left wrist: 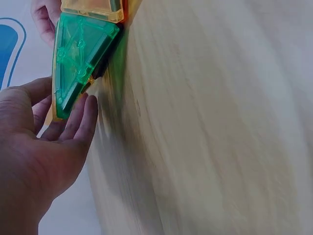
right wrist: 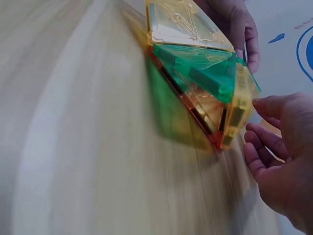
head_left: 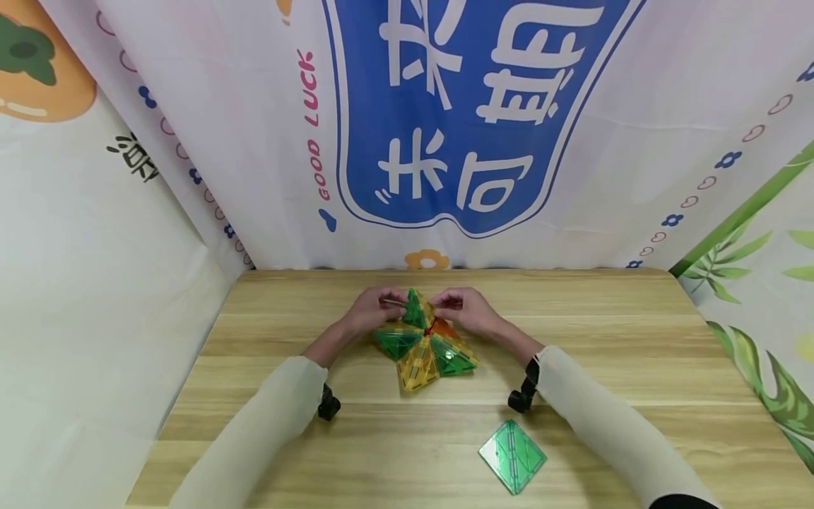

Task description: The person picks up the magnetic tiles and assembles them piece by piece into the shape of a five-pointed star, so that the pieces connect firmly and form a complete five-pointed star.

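Observation:
A star-like build of translucent magnetic tiles point(head_left: 417, 364) sits on the wooden table, its green, yellow and orange pieces meeting around a raised middle. At its far side, my left hand point(head_left: 375, 309) pinches the corner of a green triangular tile point(left wrist: 80, 54) between thumb and fingers. My right hand point(head_left: 467, 311) is opposite, its thumb and bent fingers at the edge of a yellow tile point(right wrist: 240, 110). An orange tile point(head_left: 444, 329) lies beneath that side. The fingertips' far contact is partly hidden in the right wrist view.
Two green triangular tiles lie edge to edge as a square point(head_left: 512, 457) near the front right of the table point(head_left: 407, 445). A printed cloth point(head_left: 267, 141) hangs along the table's back edge, with more cloth at both sides.

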A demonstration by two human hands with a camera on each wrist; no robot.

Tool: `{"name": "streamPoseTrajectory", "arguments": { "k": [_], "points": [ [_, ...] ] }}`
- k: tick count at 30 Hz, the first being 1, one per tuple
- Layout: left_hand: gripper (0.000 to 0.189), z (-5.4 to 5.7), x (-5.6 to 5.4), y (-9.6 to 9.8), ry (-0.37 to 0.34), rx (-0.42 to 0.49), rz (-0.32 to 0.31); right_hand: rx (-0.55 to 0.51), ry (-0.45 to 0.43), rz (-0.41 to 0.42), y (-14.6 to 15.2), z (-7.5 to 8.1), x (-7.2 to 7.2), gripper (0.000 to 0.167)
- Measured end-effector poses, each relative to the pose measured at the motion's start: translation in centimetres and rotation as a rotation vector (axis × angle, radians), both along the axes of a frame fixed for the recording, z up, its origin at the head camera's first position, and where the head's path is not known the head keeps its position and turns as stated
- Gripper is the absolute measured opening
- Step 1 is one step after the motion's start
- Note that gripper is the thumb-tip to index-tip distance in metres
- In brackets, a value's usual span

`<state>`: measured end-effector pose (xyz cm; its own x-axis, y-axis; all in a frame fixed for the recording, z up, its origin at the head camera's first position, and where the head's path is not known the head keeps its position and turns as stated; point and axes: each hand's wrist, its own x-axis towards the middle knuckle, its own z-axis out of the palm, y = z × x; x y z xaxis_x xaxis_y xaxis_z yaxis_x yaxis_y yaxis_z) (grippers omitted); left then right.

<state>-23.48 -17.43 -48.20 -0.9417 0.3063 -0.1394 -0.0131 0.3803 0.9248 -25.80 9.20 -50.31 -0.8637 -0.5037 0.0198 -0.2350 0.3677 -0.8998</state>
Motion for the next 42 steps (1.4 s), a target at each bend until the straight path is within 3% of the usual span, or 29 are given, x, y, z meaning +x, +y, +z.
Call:
{"name": "streamPoseTrajectory", "arguments": {
  "k": [5,9,15,19,23,30,37,42],
  "points": [
    [0.024,0.6,1.6,-0.8,0.094,-0.072,-0.047,0.028,0.032,0.010,2.0,0.8,1.7,0.021],
    [0.024,0.8,2.8,-1.6,0.165,-0.131,-0.104,0.035,0.084,0.063,3.4,1.6,3.7,0.023],
    [0.029,0.9,4.1,-2.9,0.181,-0.139,-0.145,0.104,0.244,0.128,4.5,2.4,7.1,0.029],
    [0.028,0.5,4.4,-3.4,0.182,-0.163,-0.161,0.161,0.357,0.101,4.8,2.3,8.7,0.032],
    [0.026,0.1,4.8,-3.5,0.180,-0.195,-0.154,0.185,0.416,0.076,4.9,1.9,9.5,0.033],
    [0.021,-0.1,5.6,-3.5,0.222,-0.182,-0.152,0.212,0.458,0.043,5.3,1.7,8.9,0.025],
    [0.023,0.0,6.8,-2.9,0.348,-0.222,-0.244,0.250,0.479,-0.018,5.4,1.7,6.5,0.020],
    [0.028,0.4,7.8,-2.1,0.378,-0.273,-0.279,0.241,0.448,-0.046,5.3,1.6,5.0,0.017]
  ]
}}
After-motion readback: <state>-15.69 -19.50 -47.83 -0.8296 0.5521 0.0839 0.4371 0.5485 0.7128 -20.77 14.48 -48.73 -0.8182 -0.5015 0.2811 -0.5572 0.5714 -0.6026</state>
